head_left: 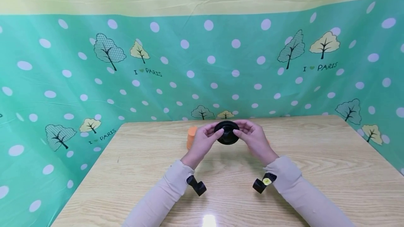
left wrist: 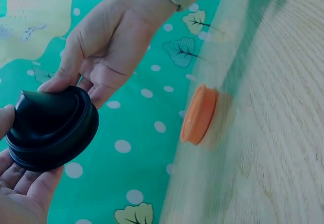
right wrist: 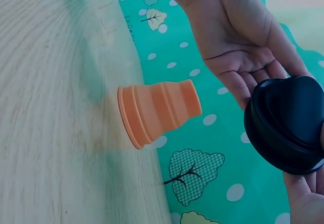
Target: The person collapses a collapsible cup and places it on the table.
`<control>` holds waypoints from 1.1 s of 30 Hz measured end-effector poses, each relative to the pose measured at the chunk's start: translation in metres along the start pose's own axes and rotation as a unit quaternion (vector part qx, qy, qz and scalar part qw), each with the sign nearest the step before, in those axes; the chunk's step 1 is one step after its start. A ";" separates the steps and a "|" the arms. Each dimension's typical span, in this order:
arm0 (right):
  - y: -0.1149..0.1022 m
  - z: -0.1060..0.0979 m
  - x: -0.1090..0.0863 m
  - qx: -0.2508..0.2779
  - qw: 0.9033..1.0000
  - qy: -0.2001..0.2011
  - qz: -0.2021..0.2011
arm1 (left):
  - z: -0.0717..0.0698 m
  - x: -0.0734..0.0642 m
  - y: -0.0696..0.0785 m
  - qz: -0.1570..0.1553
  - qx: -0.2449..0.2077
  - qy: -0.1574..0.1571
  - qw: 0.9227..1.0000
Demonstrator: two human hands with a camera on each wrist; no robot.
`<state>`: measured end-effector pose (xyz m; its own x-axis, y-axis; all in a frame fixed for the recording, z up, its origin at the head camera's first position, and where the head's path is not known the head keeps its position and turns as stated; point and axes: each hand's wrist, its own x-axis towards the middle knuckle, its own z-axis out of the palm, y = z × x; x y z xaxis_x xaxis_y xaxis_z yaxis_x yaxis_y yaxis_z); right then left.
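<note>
Both hands hold a round black lid (head_left: pixel 227 136) with a raised, domed middle, lifted above the table. My left hand (head_left: pixel 203 142) grips its left side, thumb over the near face and fingers behind the rim. My right hand (head_left: pixel 255 140) mirrors that grip on the right side. The lid (left wrist: pixel 50 128) shows a stepped rim in the left wrist view. Beyond the left hand stands an orange ribbed cup (right wrist: pixel 159 110), upside down with its wide end on the table. A low orange ring-shaped piece (left wrist: pixel 200 114) rests beyond the right hand, mostly hidden by it in the head view.
The wood-grain table (head_left: pixel 142 157) extends under both arms. A green dotted curtain (head_left: pixel 176 66) with printed trees hangs along its back and sides. Small black cameras (head_left: pixel 197 186) are strapped at the sleeve cuffs.
</note>
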<state>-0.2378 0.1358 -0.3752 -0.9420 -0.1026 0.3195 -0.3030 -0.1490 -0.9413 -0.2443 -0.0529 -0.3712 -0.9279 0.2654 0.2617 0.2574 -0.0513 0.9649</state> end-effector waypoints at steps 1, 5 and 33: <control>0.000 0.000 0.000 -0.001 1.000 0.001 0.002 | 0.000 0.000 0.000 0.005 0.000 0.001 1.000; 0.001 0.000 0.000 -0.006 1.000 -0.002 0.005 | 0.000 0.000 0.000 0.009 -0.001 0.002 1.000; -0.001 0.001 -0.003 -0.175 0.980 -0.096 0.021 | -0.004 -0.001 -0.002 0.034 0.133 -0.117 0.984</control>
<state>-0.2348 0.1351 -0.3750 -0.9202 -0.2894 0.2636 -0.3278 0.2015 -0.9230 -0.2452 -0.0565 -0.3732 -0.8261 0.4867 0.2840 0.4074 0.1676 0.8977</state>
